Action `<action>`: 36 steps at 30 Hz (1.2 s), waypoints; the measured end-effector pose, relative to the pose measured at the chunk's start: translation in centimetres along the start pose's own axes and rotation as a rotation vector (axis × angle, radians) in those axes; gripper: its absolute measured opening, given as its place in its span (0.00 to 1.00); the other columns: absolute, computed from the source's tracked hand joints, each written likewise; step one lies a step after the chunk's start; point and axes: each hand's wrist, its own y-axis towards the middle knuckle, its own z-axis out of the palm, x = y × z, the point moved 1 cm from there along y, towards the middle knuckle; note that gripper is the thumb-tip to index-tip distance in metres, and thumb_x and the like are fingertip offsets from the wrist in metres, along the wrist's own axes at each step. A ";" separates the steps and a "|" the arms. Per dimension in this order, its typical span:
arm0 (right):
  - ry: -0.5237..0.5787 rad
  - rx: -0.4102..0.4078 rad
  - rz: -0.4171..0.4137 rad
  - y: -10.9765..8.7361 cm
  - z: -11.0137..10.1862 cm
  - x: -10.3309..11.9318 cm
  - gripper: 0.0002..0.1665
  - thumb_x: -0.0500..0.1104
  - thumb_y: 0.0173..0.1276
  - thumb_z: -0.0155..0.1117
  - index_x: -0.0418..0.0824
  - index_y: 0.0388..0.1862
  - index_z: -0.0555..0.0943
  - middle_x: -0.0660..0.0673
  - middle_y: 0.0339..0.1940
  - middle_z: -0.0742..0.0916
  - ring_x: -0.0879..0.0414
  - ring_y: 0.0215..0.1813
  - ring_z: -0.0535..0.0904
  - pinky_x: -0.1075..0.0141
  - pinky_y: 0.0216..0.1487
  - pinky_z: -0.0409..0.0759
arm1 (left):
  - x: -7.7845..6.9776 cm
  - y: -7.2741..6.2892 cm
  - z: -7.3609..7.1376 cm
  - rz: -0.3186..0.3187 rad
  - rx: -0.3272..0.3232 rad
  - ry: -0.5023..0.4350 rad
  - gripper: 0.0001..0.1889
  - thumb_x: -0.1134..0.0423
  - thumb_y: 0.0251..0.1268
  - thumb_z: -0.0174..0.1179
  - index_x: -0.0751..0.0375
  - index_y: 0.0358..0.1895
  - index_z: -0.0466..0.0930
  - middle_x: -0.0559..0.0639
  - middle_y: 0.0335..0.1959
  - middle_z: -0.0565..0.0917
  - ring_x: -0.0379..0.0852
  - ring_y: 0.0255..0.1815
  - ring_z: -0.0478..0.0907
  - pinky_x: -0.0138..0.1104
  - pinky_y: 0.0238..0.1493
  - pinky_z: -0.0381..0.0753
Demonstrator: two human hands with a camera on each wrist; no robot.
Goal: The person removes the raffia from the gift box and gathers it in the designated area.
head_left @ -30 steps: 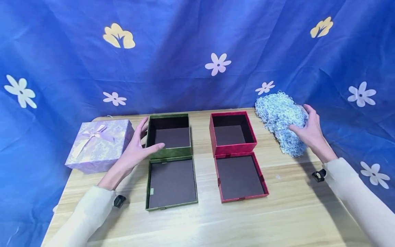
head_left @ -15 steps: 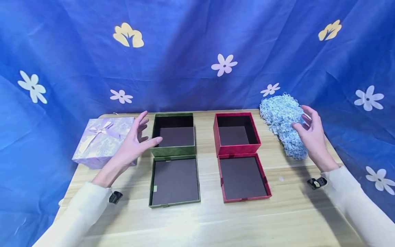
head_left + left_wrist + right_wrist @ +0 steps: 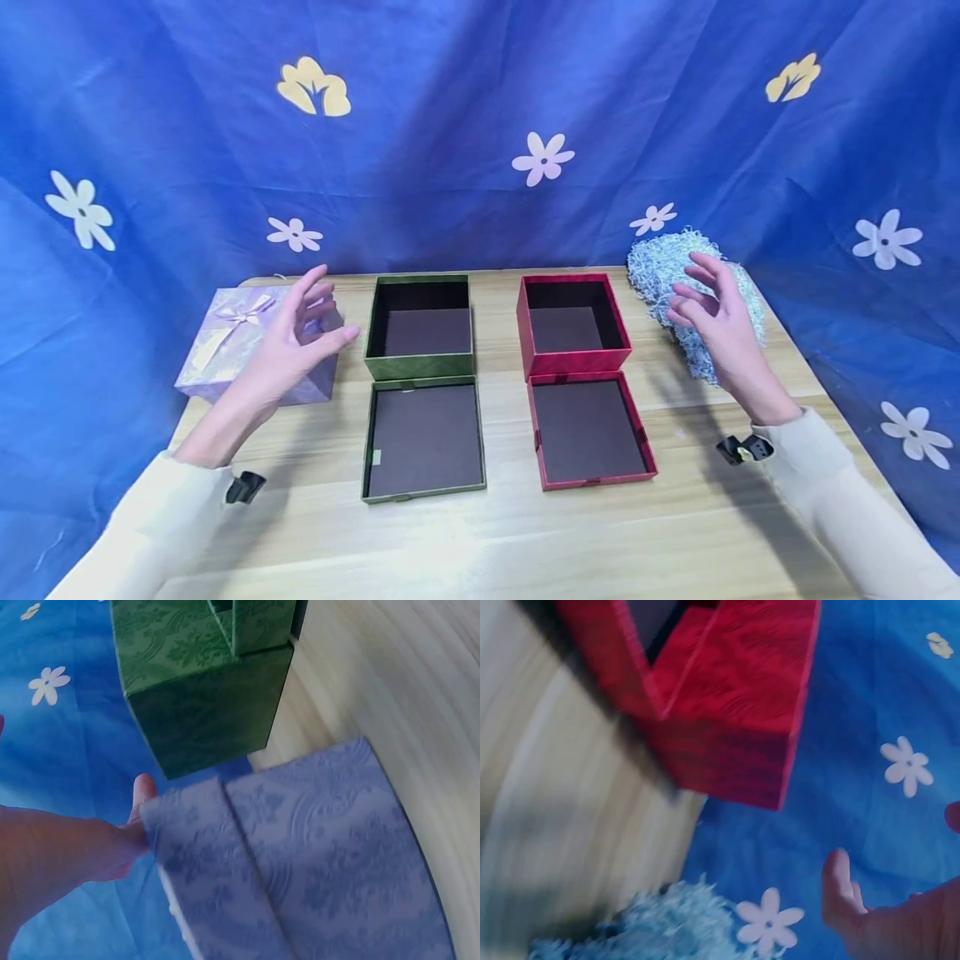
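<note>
My left hand [image 3: 288,342] hovers with spread, relaxed fingers in front of the lavender gift box [image 3: 240,337], which has a satin bow. In the left wrist view that patterned box [image 3: 300,847] hides part of the hand, and I cannot tell whether they touch. Loosely bent fingers mark my right hand [image 3: 723,329], which holds nothing and appears over a heap of light-blue shredded paper [image 3: 660,267]. An uncovered green box [image 3: 420,367] stands right of the left hand. Left of the right hand is an uncovered red box [image 3: 577,363]; both show dark interiors.
In front of the green box lies its upturned lid [image 3: 427,437]; the red lid [image 3: 588,429] lies likewise before the red box. All stand on a pale wooden table [image 3: 510,542]. A blue flowered cloth [image 3: 450,167] hangs behind and at the sides.
My left hand has moved left, away from the green box and across the lavender one. My right hand has drawn back from the shredded paper's right side and shifted left.
</note>
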 end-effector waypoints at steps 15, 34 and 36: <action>0.136 0.205 0.106 1.3 8.2 2.5 0.39 0.36 0.83 0.59 0.44 0.88 0.59 0.36 0.72 0.75 0.49 0.62 0.83 0.59 0.60 0.86 | 0.6 -1.9 -4.6 0.013 -0.097 -0.107 0.41 0.68 0.81 0.64 0.43 0.89 0.56 0.56 0.80 0.64 0.52 0.78 0.62 0.20 0.58 0.74; 0.272 0.347 0.153 1.4 21.2 3.4 0.39 0.37 0.75 0.64 0.43 0.83 0.68 0.36 0.73 0.76 0.35 0.67 0.78 0.38 0.65 0.81 | 2.6 -2.2 -9.2 0.046 -0.210 -0.382 0.28 0.76 0.80 0.61 0.47 0.75 0.71 0.45 0.70 0.73 0.39 0.66 0.72 0.24 0.50 0.84; 0.294 0.365 0.165 1.1 22.9 3.3 0.39 0.36 0.74 0.65 0.43 0.83 0.69 0.34 0.74 0.76 0.33 0.67 0.78 0.34 0.66 0.79 | 2.8 -2.2 -9.6 0.032 -0.234 -0.351 0.29 0.75 0.80 0.62 0.46 0.75 0.70 0.44 0.71 0.72 0.41 0.67 0.70 0.22 0.50 0.83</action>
